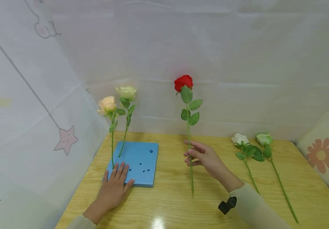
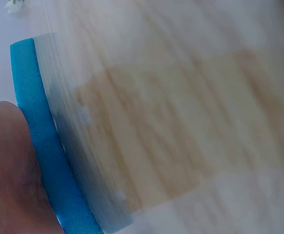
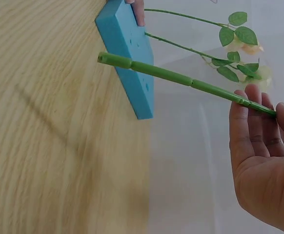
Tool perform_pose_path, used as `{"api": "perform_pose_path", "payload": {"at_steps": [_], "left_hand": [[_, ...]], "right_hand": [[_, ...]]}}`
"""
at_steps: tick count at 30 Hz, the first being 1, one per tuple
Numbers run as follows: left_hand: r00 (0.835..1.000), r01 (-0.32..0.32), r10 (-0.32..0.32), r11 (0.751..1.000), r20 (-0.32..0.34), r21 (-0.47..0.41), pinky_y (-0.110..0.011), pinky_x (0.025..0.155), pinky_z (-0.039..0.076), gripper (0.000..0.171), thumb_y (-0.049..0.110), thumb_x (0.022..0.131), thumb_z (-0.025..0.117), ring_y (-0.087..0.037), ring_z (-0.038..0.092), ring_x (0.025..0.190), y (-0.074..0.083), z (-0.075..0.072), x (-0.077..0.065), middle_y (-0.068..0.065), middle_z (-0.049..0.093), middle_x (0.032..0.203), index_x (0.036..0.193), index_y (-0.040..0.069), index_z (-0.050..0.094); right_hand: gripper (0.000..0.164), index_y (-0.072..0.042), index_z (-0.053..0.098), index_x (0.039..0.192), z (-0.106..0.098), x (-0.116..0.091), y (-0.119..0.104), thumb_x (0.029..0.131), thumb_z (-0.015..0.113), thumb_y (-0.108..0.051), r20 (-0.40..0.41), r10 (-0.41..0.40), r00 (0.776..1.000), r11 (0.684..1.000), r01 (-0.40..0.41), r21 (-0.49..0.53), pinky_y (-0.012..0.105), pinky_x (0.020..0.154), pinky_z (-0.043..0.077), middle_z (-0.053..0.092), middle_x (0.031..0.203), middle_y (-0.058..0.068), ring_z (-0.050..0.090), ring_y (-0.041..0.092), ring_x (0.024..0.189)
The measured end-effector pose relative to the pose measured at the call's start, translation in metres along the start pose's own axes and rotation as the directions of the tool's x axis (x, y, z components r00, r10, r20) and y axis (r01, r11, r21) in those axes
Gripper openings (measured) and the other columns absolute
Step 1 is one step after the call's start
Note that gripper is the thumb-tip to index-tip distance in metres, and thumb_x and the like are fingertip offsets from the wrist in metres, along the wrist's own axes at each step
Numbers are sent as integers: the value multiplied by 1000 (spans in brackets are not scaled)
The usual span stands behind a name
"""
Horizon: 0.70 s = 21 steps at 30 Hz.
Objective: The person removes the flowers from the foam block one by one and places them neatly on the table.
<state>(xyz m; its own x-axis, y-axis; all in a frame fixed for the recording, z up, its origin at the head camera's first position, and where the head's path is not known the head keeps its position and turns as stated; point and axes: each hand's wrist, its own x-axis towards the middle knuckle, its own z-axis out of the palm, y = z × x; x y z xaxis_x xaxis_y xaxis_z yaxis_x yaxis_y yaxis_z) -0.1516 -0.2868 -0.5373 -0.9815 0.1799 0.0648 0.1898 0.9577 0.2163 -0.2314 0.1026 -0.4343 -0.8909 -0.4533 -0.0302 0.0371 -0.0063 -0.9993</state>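
A red rose [image 1: 184, 83] with green leaves stands upright in my right hand [image 1: 206, 159], its stem [image 3: 166, 74] pinched between thumb and fingers. In the right wrist view the cut stem end hangs above the table. My left hand [image 1: 114, 187] lies flat with spread fingers on the near left part of a blue foam block [image 1: 141, 149]. Several holes dot the block's top. A peach rose [image 1: 107, 105] and a pale yellow-green rose [image 1: 127, 93] stand in the block's left side, leaning slightly.
On the right of the wooden table [image 1: 170, 206] lie a white rose [image 1: 240, 139] and a greenish-white rose [image 1: 264, 139], stems toward me. A pale cloth [image 1: 141, 44] hangs behind and at both sides. A black band [image 1: 227, 205] sits by my right cuff.
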Motion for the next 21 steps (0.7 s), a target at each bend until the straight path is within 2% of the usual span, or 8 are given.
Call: {"api": "perform_pose_path", "payload": {"at_steps": [7, 16, 21], "left_hand": [[1000, 0, 0, 1000, -3, -10, -71, 117, 7, 76, 59, 106, 37, -41, 13, 154, 0, 0, -1, -14, 17, 169, 163, 11, 23], [1000, 2, -2, 1000, -8, -6, -71, 117, 8, 75, 58, 106, 39, -42, 14, 154, 2, -2, -1, -15, 18, 168, 162, 10, 25], [1000, -1, 1, 1000, -12, -1, -71, 117, 9, 76, 59, 106, 37, -42, 14, 154, 0, -1, -1, -15, 18, 168, 163, 11, 24]], "right_hand": [[52, -17, 49, 152, -17, -22, 7, 103, 62, -29, -24, 34, 999, 999, -34, -8, 47, 84, 60, 68, 111, 14, 72, 26, 92], [56, -14, 43, 155, -47, -49, 20, 104, 58, -30, -52, 83, 995, 996, -84, -27, 56, 89, 56, 66, 114, 16, 71, 31, 97], [59, -11, 39, 157, -63, -66, 26, 105, 58, -31, -49, 108, 993, 993, -110, -34, 52, 88, 58, 68, 113, 12, 71, 31, 98]]}}
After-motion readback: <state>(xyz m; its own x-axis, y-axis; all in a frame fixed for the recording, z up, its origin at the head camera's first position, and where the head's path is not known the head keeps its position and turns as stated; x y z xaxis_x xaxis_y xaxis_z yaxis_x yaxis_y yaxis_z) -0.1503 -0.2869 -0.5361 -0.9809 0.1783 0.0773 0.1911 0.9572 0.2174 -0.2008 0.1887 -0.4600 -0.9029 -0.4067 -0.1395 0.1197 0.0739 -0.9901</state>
